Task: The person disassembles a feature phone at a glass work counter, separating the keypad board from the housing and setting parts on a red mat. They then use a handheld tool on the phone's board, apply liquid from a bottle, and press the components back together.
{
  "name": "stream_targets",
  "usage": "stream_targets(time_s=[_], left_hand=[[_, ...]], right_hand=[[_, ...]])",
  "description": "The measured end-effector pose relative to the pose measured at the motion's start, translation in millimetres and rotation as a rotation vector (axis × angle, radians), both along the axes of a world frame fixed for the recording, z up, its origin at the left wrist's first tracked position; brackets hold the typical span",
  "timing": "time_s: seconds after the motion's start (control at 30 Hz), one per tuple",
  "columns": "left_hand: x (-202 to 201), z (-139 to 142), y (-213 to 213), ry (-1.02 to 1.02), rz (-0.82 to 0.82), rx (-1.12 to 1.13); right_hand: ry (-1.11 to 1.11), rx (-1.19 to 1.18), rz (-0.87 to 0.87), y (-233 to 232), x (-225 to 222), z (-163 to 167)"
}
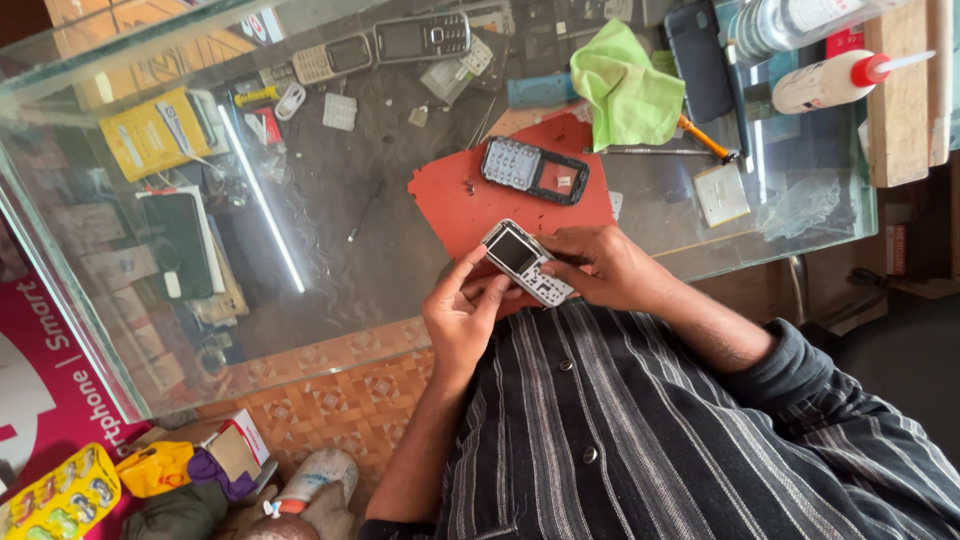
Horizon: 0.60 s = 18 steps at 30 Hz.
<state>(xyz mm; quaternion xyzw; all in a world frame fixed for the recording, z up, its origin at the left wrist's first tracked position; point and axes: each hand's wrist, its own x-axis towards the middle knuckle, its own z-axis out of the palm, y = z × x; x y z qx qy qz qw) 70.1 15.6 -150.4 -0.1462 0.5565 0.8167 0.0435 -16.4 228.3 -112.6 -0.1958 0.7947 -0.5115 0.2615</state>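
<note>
You are holding a small silver bar-shaped mobile phone with a dark screen and pale keypad (526,262) in both hands, just over the near edge of the glass surface (330,250) and above your striped shirt. Your left hand (462,318) is cupping the phone from below, its fingers curled around the lower edge and the thumb reaching up beside the screen. Your right hand (600,266) is closing over the keypad end, its fingers pressing on the phone's side. Just beyond the phone, a red flat mat (470,205) is lying on the surface, and a black phone front cover with a grey keypad (534,170) is resting on it, apart from your hands. Farther out, a crumpled green cloth (626,88) is sitting at the mat's far corner, with an orange-handled screwdriver (702,139) just beside it. Two grey keypad phones (385,47) are lying near the far edge, well apart from you, and a white glue bottle with a red nozzle (836,79) is lying to the far right.
</note>
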Motion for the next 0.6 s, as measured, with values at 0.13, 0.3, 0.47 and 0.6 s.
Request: stream_targets(time_s=[0.13, 0.3, 0.47, 0.6], left_hand=[[12.3, -3.0, -2.0, 0.003, -0.028, -0.26], [8.5, -2.2, -8.8, 0.01, 0.093, -0.672], [-0.4, 14.4, 2.8, -0.031, 0.178, -0.684], [-12.2, 11.4, 12.1, -0.001, 0.147, -0.69]], right_hand=[[0.096, 0.094, -0.058, 3.7, 0.3, 3.5], [0.456, 0.201, -0.061, 5.5, 1.3, 12.3], [0.655, 0.404, -0.303, 24.4, 12.9, 24.8], [0.09, 0.261, -0.397, 51.1, 8.0, 19.9]])
